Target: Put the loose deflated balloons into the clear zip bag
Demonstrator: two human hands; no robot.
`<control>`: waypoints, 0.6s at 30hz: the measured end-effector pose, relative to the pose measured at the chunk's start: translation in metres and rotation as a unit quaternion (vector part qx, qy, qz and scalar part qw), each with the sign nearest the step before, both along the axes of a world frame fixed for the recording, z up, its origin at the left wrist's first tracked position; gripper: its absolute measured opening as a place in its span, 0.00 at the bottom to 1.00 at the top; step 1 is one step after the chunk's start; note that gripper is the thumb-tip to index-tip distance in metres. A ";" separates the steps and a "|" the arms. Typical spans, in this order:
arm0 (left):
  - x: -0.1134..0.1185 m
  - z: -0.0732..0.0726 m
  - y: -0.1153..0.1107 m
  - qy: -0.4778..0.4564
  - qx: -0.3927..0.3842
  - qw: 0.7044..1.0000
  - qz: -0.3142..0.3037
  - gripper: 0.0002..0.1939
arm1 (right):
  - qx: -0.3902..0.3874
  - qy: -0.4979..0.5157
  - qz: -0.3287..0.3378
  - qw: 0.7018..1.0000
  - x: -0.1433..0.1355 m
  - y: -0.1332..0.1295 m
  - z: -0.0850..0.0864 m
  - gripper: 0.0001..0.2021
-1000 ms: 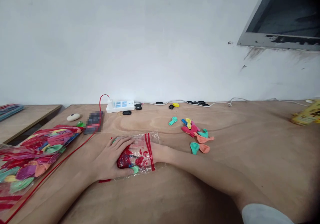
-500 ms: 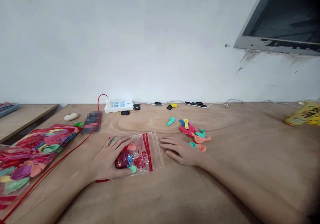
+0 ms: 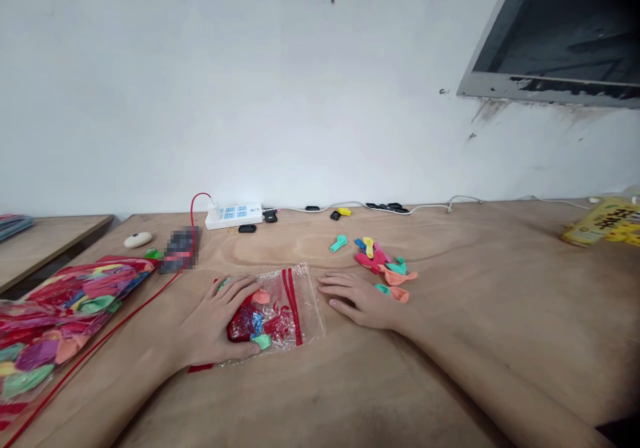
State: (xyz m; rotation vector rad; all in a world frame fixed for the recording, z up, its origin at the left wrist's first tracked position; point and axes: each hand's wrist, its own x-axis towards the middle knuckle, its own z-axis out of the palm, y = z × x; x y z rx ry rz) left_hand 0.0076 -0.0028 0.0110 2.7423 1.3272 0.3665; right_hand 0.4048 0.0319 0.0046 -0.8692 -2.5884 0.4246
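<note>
My left hand (image 3: 219, 321) lies with fingers spread over the left part of a clear plastic bag (image 3: 311, 315) with red stripes. Through the film show several balloons in red, blue, green and coral; some are hidden under the palm. My right hand (image 3: 363, 301) rests flat on the wooden table, its fingertips just by the bag's right edge, and holds nothing. Behind it lies a small pile of loose balloons (image 3: 373, 263) in pink, yellow, blue, teal and coral. A single teal balloon (image 3: 338, 243) sits apart, farther back.
A larger bag of balloons (image 3: 75, 308) lies at left, with a red cable (image 3: 125, 325) running beside it. Toward the wall are a power strip (image 3: 234, 215), a blurred dark object (image 3: 179, 249), a white oval object (image 3: 138, 239) and small black pieces (image 3: 387, 207). A yellow package (image 3: 600, 221) is at far right.
The view has shifted slightly, so the things appear a little farther left. Both hands keep their places relative to the bag and the balloons.
</note>
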 end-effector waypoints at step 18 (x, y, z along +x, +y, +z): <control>0.000 0.001 0.001 0.008 -0.013 1.000 0.003 0.55 | -0.010 0.010 -0.004 1.000 0.000 0.001 -0.003 0.20</control>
